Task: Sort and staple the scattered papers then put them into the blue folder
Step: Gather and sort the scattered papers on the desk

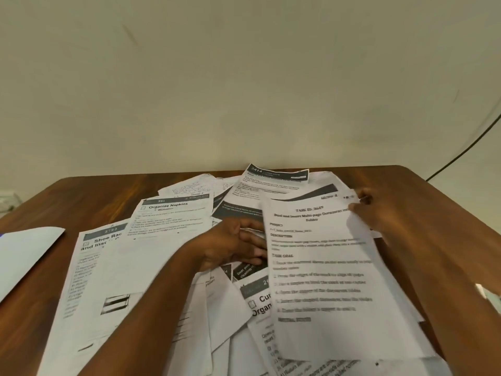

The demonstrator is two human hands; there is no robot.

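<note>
Paper sheets (173,240) are lying scattered all over the wooden table (433,202), thin, floppy and slidey. Right hand (379,210) is pinching 1 sheet (320,267) by its top corner, probably the best spot, while left hand (233,244) is resting loosely on the pile, holding nothing.

Dark brown wood-grain tabletop (444,202) with rounded far corners, set against a plain cream wall (244,77), a thin black cable (466,150) curving down the wall at right

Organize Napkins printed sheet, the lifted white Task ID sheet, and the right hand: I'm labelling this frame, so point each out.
Organize Napkins printed sheet (173,213), head view, upper text area.
Lifted white Task ID sheet (320,278), head view, page middle.
Right hand (379,213), head view, back of hand.
</note>
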